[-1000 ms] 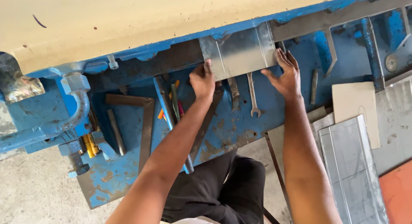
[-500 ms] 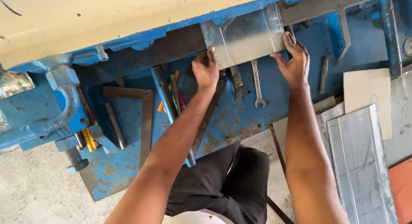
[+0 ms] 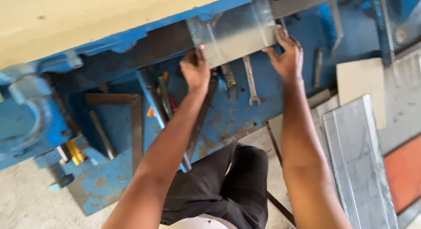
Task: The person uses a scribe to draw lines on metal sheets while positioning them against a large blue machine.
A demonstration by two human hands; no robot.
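A shiny sheet-metal piece with a fold line sits in the jaw of a blue metal-working machine. My left hand grips the sheet's lower left corner. My right hand holds its lower right edge, fingers pressed against the metal. The sheet's top edge lies under the dark clamping bar.
On the blue tray below lie a spanner, flat steel bars, a steel square and coloured-handled tools. Folded metal sheets and a beige board lie at the right. My dark-trousered legs stand on concrete floor.
The view has shifted, so the sheet and both hands appear higher in frame. Both hands stay on the sheet's lower edge, pressing it further under the clamping bar.
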